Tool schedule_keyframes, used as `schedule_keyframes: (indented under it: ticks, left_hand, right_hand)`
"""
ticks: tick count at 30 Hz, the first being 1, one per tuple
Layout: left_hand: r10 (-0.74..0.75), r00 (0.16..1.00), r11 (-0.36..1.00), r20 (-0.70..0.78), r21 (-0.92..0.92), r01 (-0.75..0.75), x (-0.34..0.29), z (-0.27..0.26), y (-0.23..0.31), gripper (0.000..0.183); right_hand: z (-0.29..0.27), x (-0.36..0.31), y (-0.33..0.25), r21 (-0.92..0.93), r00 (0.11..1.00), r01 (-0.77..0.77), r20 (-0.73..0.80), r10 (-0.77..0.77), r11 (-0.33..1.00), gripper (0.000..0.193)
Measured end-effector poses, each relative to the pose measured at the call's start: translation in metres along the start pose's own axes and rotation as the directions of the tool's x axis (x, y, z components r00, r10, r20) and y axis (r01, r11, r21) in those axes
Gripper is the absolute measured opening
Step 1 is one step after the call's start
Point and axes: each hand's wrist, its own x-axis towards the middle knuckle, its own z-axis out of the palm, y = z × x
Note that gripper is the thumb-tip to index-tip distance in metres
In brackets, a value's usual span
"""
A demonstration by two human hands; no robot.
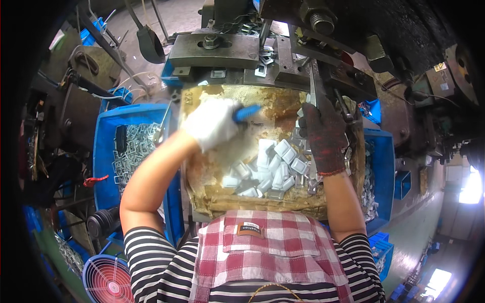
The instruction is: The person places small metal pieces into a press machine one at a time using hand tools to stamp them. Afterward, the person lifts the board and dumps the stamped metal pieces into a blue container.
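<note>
My left hand [212, 123], in a white glove and blurred by motion, is over the left part of the stained work board [207, 197]. A short blue ribbed stick-like thing [247, 112] juts from its curled fingers; its kind is too blurred to tell. On the right, my right hand [324, 134] wears a dark glove with red flecks and grips metal tweezers [313, 85] pointing away toward the press. Between and below the hands lies a loose pile of small whitish rectangular metal pieces [280, 164]. Some reach under my right hand.
Steel press blocks [217, 50] with bolts cross the board's far edge, with a few small frames on them. To the left, a blue bin [103, 151] holds many metal frames; another blue bin [386, 166] stands right. A red fan [112, 285] is at lower left.
</note>
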Motion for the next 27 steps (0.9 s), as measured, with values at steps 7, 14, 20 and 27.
schedule_keyframes:
  ticks: [7, 14, 20, 27]
  left_hand:
    - [0.034, 0.995, 0.996, 0.095, -0.08, -0.026, -0.083, 0.013, 0.019, 0.045]
    - [0.118, 0.986, 0.987, 0.119, 0.093, -0.13, -0.09, 0.027, 0.028, 0.035]
    - [-0.016, 0.942, 0.979, -0.334, -0.198, -0.053, -0.054, 0.037, 0.004, 0.027]
    - [-0.406, 0.909, 0.276, 0.096, -0.935, 0.222, -0.024, 0.015, -0.013, 0.04]
  right_hand:
    - [-0.038, 0.019, 0.035, -0.805, 0.658, 0.48, 0.067, -0.75, 0.349, 0.042]
    - [-0.053, -0.027, -0.015, -0.281, 0.961, 0.253, -0.034, -0.273, 0.926, 0.028]
    - [-0.056, -0.062, 0.007, -0.169, 0.994, 0.105, 0.003, -0.106, 0.98, 0.034]
    - [-0.032, -0.092, -0.021, 0.097, 0.934, -0.282, 0.256, 0.25, 0.954, 0.041]
